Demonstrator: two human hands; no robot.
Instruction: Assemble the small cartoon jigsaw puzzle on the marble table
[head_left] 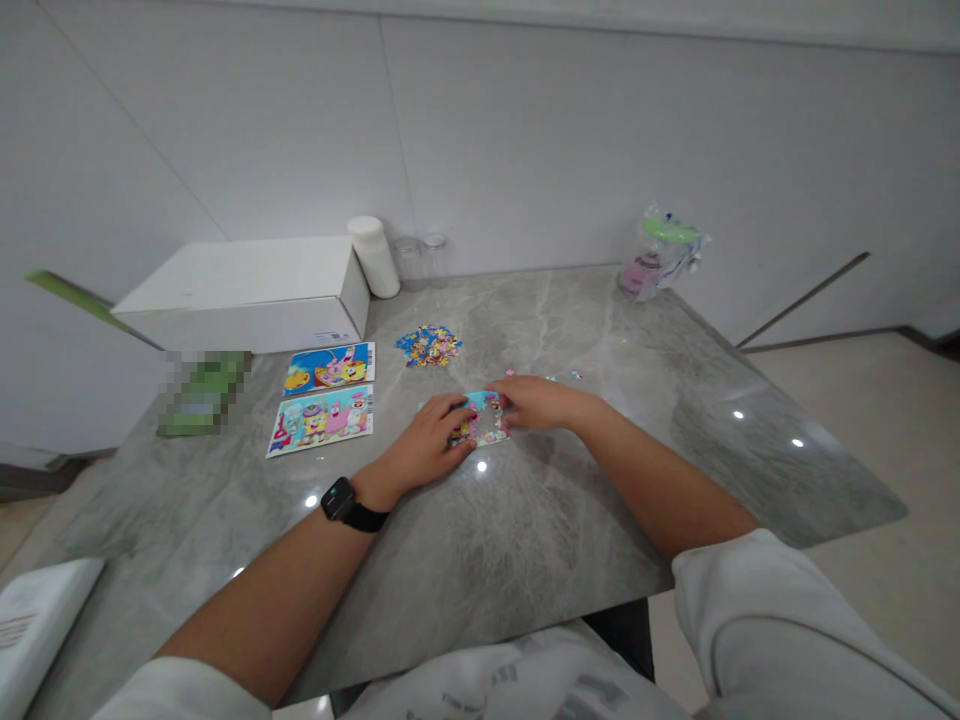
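A partly assembled jigsaw puzzle [491,402] lies flat on the grey marbled table, with a gap in its middle where the tabletop shows through. My left hand [431,440] rests over its left side, fingers apart and lying on the pieces. At the puzzle's upper right edge is my right hand [536,402], thumb and fingers drawn together; whatever is between the fingertips is too small to make out. A few loose puzzle pieces [576,374] lie beyond the right hand. Farther back is a heap of mixed puzzle pieces [429,345].
Two cartoon picture cards, an upper card [330,368] and a lower card [321,420], lie to the left. Behind them stand a white box [240,290], a white bottle [375,258] and two glasses [434,258]. A plastic-wrapped cup [660,255] stands back right; a blurred green packet [204,395] lies left.
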